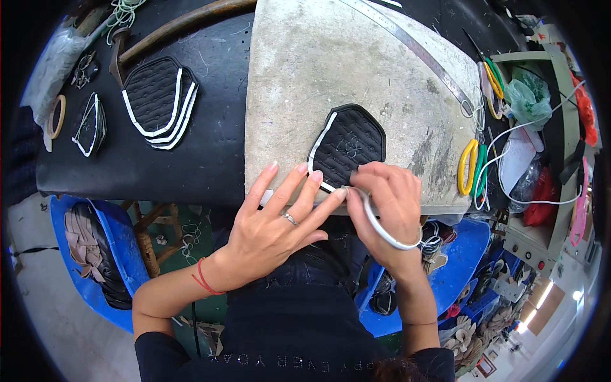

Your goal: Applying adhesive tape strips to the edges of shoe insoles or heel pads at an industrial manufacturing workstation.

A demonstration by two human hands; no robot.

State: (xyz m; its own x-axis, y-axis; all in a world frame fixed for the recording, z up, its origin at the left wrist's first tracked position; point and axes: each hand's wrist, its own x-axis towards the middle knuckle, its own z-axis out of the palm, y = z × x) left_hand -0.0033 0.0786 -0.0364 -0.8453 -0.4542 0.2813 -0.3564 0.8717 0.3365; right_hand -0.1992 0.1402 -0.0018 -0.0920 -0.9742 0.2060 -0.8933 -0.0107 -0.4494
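A black quilted piece (356,130) with a stitched motif lies on the pale stone slab in front of me. White tape runs along its left and near edges. My left hand (264,239) lies spread over the near left edge, fingertips on the tape and the piece. My right hand (394,207) is closed, thumb and fingers pinched at the near edge beside the left index fingertip. A thin white tape roll (385,234) is held in it, looped against the palm. The pinched tape end is partly hidden by the fingers.
Left on the black surface lie stacked quilted pieces (153,105) with taped edges, a hammer (118,57) and another tape roll (57,117). A metal ruler (420,52) crosses the slab. Yellow-handled scissors (468,167) lie right. Blue bins (130,254) stand below.
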